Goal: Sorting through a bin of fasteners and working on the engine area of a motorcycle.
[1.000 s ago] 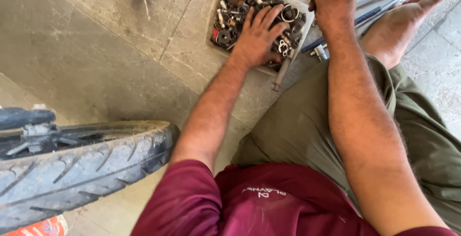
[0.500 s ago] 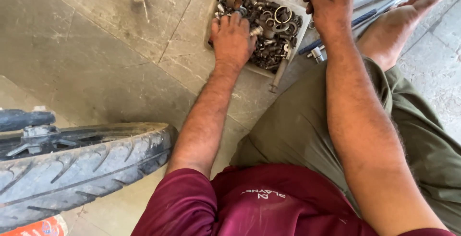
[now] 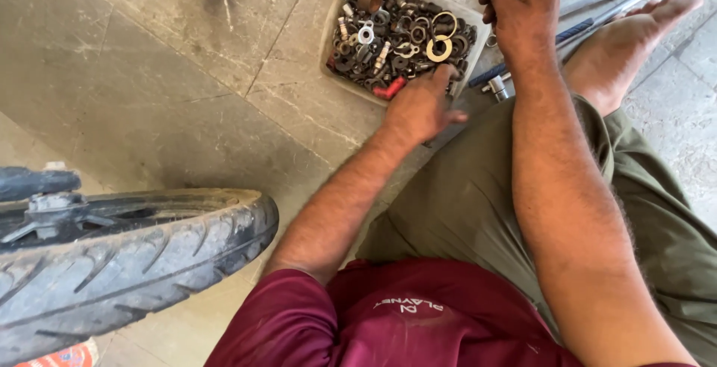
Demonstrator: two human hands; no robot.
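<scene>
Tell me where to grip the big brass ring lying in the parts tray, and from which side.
Take the brass ring by its rim, coming straight down from above. It lies flat on top of the heap in the tray, so its open centre lets one fingertip hook inside while another pinches the outer edge.

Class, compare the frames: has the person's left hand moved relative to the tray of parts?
Yes. The left hand has pulled back from inside the tray toward the person, now at its near edge.

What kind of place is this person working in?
Probably a small motorcycle or bike repair spot, worked on the floor. A treaded black rubber tyre stands at the left, a shallow tray of mixed metal nuts, washers and bolts sits on the stone floor, and long metal spanners lie beside it.
</scene>
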